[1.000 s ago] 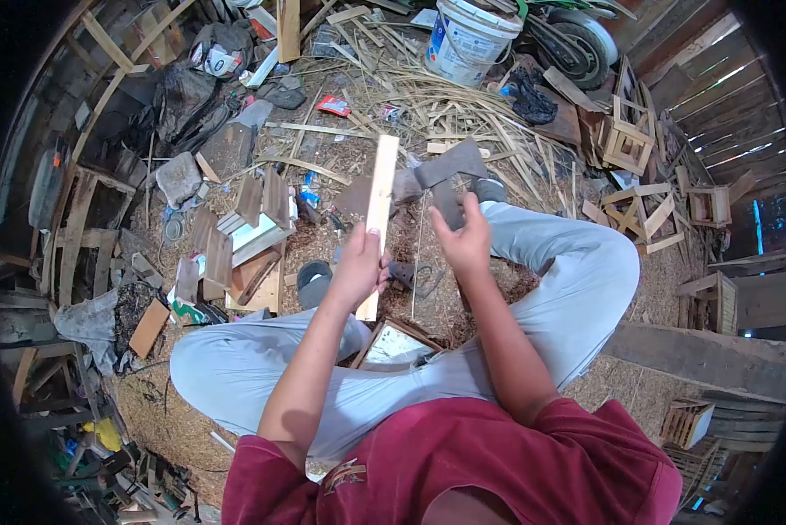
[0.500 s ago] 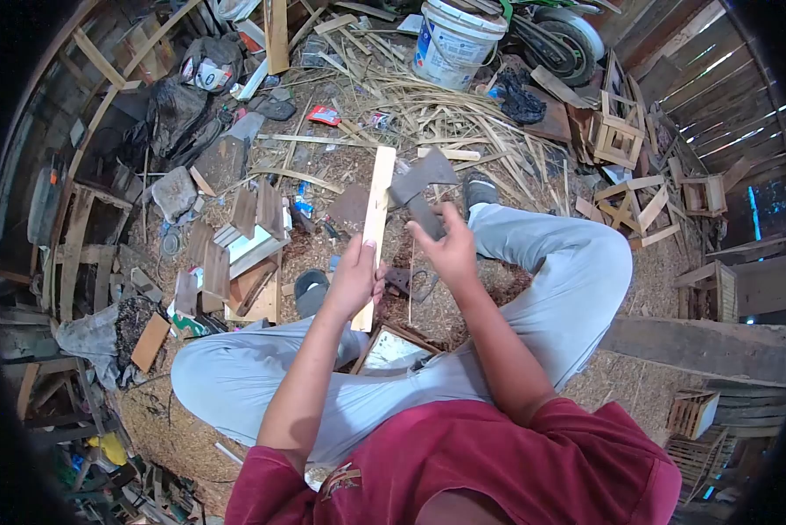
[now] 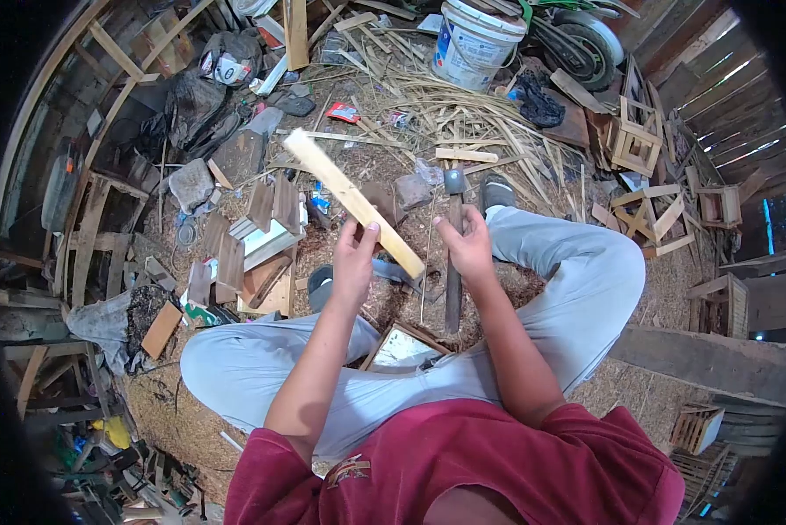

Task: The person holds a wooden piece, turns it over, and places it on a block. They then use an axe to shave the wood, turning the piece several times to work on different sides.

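Observation:
My left hand (image 3: 354, 262) grips a flat, pale strip of wood (image 3: 336, 182) near its lower part. The strip slants from upper left down to lower right above the ground. In my right hand (image 3: 468, 249) is a hatchet (image 3: 453, 297), held by its dark handle, which stands nearly upright in view. Its head (image 3: 454, 181) is at the top, seen edge-on, so the blade hardly shows. Strip and hatchet are apart. Beneath the hands, between my legs, lies a wood-framed panel (image 3: 402, 352) with a pale, shiny surface.
Wooden pieces and small boxes (image 3: 266, 236) are piled at left, beside a grey stone (image 3: 190, 185). Thin wood strips (image 3: 463, 118) litter the ground ahead, near a white bucket (image 3: 476, 48) and a wheel (image 3: 585, 54). Small wooden frames (image 3: 635, 140) stand at right, above a thick beam (image 3: 708, 354).
The wood strip has turned from near upright to a slant, its top swinging left. The hatchet has moved away from the strip and rotated, its blade now edge-on.

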Demonstrator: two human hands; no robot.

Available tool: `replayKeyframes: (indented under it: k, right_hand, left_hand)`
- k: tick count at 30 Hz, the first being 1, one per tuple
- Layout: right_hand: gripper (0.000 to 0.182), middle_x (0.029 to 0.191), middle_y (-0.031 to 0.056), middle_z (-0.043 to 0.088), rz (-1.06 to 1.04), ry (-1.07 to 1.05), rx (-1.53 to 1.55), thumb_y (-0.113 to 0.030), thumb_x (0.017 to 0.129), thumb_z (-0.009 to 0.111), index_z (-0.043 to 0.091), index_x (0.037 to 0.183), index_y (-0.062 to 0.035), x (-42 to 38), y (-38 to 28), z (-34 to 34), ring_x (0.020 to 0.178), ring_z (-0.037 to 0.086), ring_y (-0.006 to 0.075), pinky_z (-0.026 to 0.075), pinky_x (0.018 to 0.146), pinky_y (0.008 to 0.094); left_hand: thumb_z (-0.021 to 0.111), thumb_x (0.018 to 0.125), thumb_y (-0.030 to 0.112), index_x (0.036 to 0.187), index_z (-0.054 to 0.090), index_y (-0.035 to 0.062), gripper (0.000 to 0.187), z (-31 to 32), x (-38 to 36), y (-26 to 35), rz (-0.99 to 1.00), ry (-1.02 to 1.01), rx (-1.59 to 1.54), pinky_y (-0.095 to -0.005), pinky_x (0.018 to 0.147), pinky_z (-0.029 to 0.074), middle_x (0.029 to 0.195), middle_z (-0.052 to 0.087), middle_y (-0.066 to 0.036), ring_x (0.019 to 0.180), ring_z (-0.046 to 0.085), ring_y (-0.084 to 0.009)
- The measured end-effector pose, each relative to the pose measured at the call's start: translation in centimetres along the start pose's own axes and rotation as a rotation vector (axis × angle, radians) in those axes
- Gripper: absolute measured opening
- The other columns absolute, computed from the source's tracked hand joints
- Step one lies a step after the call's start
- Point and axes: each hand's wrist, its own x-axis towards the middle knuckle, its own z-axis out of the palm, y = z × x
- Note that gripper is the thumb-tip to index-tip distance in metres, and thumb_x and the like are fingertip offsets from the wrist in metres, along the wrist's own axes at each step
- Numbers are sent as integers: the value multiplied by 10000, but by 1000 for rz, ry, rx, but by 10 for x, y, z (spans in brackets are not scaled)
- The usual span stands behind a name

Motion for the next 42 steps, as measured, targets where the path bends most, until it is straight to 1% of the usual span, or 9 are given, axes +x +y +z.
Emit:
replayKeyframes:
  k: [3,9,18,21,27,32,36,37,42]
  right_hand:
    - [265,883,15,663,5,-62,-3,-123,920,766,589,1100,-43,-6,-11,4,795,636,87,500,707,254]
    - [326,1063,82,722,-65,-158,15,-87,914,760,597,1185,-6,-5,-3,5,919,683,138,533,840,276]
    - [421,1090,97,729,186,-253,229,-55,890,771,565,1247,29,-12,-13,7,986,693,160,539,905,312]
    - [382,1086,84,708,48,-291,94,-39,892,766,572,1218,2,-14,-11,7,926,681,144,561,825,319]
    - [390,1050,87,708,55,-285,104,-17,867,776,571,1199,-14,-10,-7,3,952,683,159,546,861,315]
    - [375,1064,102,718,62,-276,122,-17,868,768,572,1188,-19,-14,-15,0,953,688,174,541,872,329]
    - [331,1058,107,727,56,-271,10,-17,885,739,574,1172,-11,-10,-10,3,949,690,171,540,865,317]
    - [342,1054,107,725,69,-223,7,-18,889,732,568,1190,-2,-8,-3,2,953,689,170,541,867,314]
    - [328,1001,110,709,87,-34,-99,-70,884,734,581,1157,28,1,29,-4,870,685,165,555,780,329]
  left_hand:
    - [612,1047,136,1298,603,20,277,-3,2,9,54,7,40,-305,845,589,1088,671,-38,954,666,-117]
    - [617,1054,158,1306,580,20,290,-6,1,19,71,46,-122,-342,907,568,1168,653,-46,1033,656,-149]
    - [622,1054,173,1294,590,47,273,-6,0,23,91,66,-107,-323,889,578,1158,658,-28,1031,657,-131]
    - [654,1028,129,1299,607,27,293,-3,-2,30,86,72,-146,-292,852,619,1115,669,-27,992,667,-108]
    - [492,1102,388,1398,532,22,472,-28,10,41,88,13,-127,-358,1002,565,1269,635,-80,1150,634,-189]
    - [389,1078,582,1509,400,28,702,-49,16,98,240,158,-521,-446,1055,496,1456,538,-166,1257,583,-309]
    - [469,1065,547,1100,582,50,510,-81,22,102,253,181,-803,-457,980,507,995,637,-77,935,615,-253]
    - [490,1050,569,900,526,101,492,-87,23,99,238,57,-915,-442,920,487,795,514,-24,761,518,-220]
    - [500,1033,512,899,519,118,416,-76,20,77,255,180,-828,-432,922,442,809,497,-35,801,492,-210]
